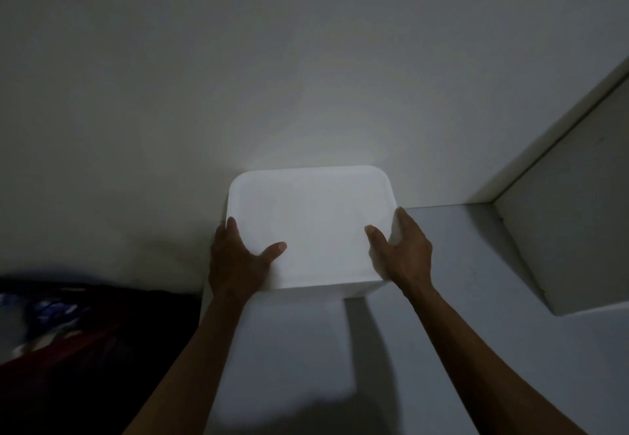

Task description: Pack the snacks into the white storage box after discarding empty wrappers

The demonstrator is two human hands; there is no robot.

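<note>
Both our hands clasp the closed white storage box (311, 227) from either side, left hand (236, 261) and right hand (401, 251) with thumbs laid on its lid, as it sits between them on the pale tabletop (459, 349) against the wall.

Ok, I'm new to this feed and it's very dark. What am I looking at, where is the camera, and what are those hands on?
There is no machine here: a person works with bare hands, and the single picture comes from a wide-angle camera on their head, looking forward and down. The pale shape in the middle is the white box, lid on, standing on a white surface against a wall. The left hand and right hand grip its two sides, thumbs lying on the lid. To the right is a white panel. At lower left lies dark cloth, too dim to identify. No snacks or wrappers are visible.
</note>
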